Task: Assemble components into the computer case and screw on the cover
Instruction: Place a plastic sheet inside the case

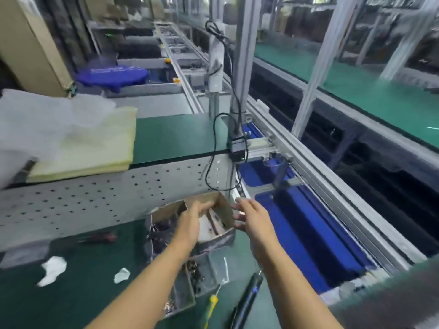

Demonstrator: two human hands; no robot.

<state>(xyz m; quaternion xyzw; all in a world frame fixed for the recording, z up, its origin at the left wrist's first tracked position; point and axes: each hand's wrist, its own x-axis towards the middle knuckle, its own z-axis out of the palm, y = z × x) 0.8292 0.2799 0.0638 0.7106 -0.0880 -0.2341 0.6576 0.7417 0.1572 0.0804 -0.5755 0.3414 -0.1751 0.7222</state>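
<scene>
An open cardboard box (pixel 219 205) of dark small parts stands on the green bench, against the perforated grey panel. My left hand (pixel 193 218) reaches into the box with its fingers extended; what the fingertips touch is blurred. My right hand (pixel 249 216) hovers at the box's right wall, fingers spread and relaxed, holding nothing. In front of the box sit clear plastic trays of screws (pixel 190 281). A black electric screwdriver (pixel 247 298) lies on the bench near my right forearm. No computer case is in sight.
A yellow-handled tool (pixel 211 307) lies beside the trays, and red-handled pliers (pixel 99 237) lie at left with white crumpled scraps (pixel 53 269). The conveyor with blue pallets (pixel 306 236) runs along the right. Foam sheets (pixel 83 143) are stacked on the raised shelf; a cable (pixel 211 162) hangs from the post.
</scene>
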